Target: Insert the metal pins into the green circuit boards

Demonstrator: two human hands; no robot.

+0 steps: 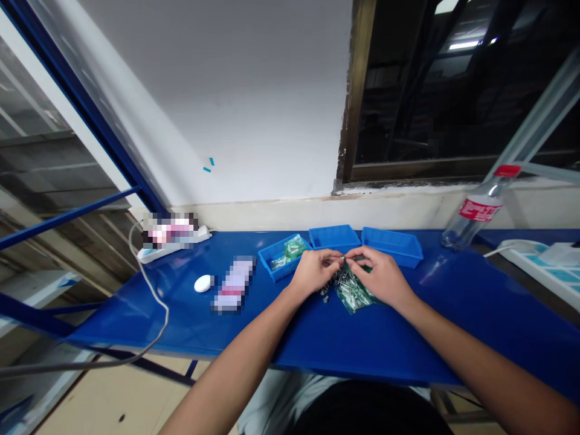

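Observation:
My left hand [316, 269] and my right hand [378, 273] meet fingertip to fingertip over the blue table. Between their pinched fingers is a small shiny metal piece, too small to name. Under the hands lies a green-tinted plastic bag [354, 297] with many thin silvery metal parts in and on it. A few loose metal bits [325, 298] rest on the table by the left hand. Just behind the hands stand a blue bin [333, 236] and another blue bin [399, 257]. A third blue bin [273, 272], at the left, holds green bags of metal parts.
A clear bottle [480, 208] with a red cap stands at the back right, near a white power strip [544, 266]. On the left are a round white case [203, 283], a blurred-out flat object [234, 284], another power strip [174, 246] and a grey cable [163, 302].

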